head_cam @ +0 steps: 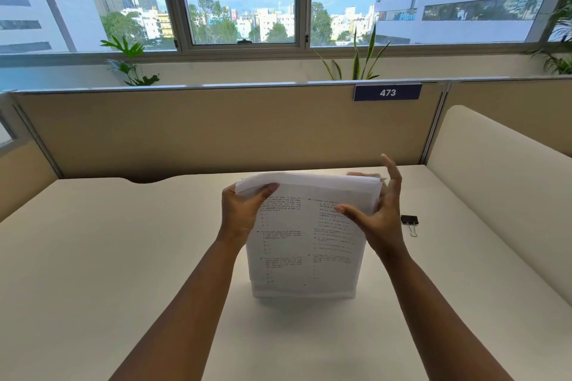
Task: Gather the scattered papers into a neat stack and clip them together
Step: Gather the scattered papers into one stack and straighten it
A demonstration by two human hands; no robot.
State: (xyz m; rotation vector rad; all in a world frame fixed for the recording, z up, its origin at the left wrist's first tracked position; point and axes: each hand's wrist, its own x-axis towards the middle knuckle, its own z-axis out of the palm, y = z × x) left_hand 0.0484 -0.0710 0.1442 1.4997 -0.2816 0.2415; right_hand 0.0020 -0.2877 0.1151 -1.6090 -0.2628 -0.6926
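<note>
A stack of printed white papers (305, 244) stands upright on its bottom edge on the white desk (93, 257), printed side facing me, its top curling back. My left hand (243, 213) grips the stack's upper left edge, thumb on the front. My right hand (376, 216) holds the upper right edge, thumb across the front page and fingers spread up behind. A black binder clip (409, 221) with silver handles lies on the desk just right of my right hand, untouched.
A tan partition (216, 127) with a blue "473" label (387, 92) closes the desk's far side. A cream side panel (501, 189) borders the right. Potted plants (131, 62) stand behind the partition under the windows.
</note>
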